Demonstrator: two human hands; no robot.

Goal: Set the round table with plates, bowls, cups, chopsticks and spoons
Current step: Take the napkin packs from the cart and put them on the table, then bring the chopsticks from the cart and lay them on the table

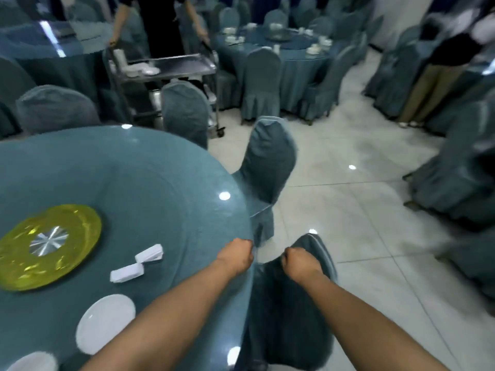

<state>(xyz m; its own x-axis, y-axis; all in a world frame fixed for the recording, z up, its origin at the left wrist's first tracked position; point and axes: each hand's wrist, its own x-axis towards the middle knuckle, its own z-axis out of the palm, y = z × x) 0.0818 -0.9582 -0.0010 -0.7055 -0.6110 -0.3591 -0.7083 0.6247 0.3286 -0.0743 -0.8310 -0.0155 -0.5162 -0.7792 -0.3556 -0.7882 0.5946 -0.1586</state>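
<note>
Fingers of the left hand (pixel 237 254) curl over the round table (pixel 150 183) rim, gripping its edge. The right hand (pixel 298 261) curls round the top of a covered chair (pixel 292 311) beside the table. Both forearms stretch forward. Two white plates (pixel 105 322) lie near the table's edge.

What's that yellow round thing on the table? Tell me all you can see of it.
The yellow disc is a round, flat, see-through piece, glossy like glass or plastic, with a shiny silver hub at its middle that shows ray-like streaks. It lies flat on the blue-green round table, toward the left, its left edge cut off by the picture. Nothing stands on it and neither hand touches it. Two small stacks of white cards lie just to its right, apart from it.
</note>
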